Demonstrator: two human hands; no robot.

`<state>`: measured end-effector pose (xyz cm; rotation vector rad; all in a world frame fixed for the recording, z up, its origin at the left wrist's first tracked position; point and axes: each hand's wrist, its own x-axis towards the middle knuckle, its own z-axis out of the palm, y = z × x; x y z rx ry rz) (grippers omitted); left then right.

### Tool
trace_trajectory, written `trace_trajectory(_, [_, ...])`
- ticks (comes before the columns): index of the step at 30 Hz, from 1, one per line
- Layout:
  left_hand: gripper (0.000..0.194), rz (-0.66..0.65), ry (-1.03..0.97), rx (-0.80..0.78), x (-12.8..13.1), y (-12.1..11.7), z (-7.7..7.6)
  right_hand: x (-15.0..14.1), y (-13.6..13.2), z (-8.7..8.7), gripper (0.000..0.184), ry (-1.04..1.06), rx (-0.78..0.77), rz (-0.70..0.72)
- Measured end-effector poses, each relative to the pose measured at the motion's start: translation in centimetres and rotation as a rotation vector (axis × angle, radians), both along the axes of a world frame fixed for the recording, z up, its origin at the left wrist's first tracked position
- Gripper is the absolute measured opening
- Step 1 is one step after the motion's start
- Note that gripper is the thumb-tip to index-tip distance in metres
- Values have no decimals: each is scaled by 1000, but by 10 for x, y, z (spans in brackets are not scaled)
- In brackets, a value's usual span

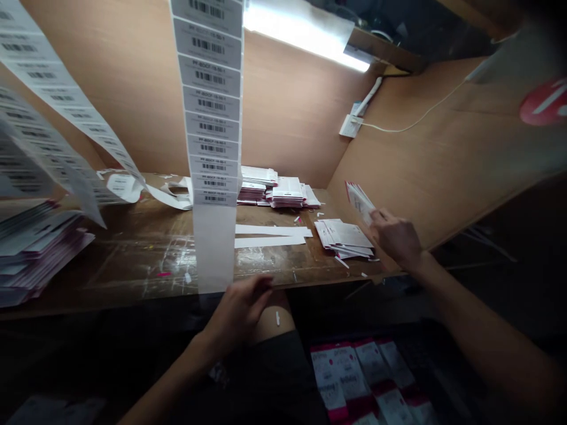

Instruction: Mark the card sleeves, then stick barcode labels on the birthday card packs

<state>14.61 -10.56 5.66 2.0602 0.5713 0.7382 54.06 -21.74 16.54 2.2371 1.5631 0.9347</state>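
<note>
My right hand is closed around a few thin white packets with pink edges, held tilted above the right end of the bench. Just below them lies a loose pile of similar packets. At the front edge of the bench, my left hand has its fingers curled together; whether anything is between them is hidden. Right beside it hangs the blank lower end of a long strip of barcode labels, whose printed labels run up out of view.
More label strips hang at the left, above a tall stack of packets. Further packet piles stand against the cardboard back wall. White paper strips and scraps lie on the wooden bench. A bin of packets sits low right.
</note>
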Motion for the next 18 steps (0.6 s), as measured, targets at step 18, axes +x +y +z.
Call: trace_trajectory(18, [55, 110, -349, -305, 56, 65, -37, -143, 78, -113, 85, 1760, 630, 581])
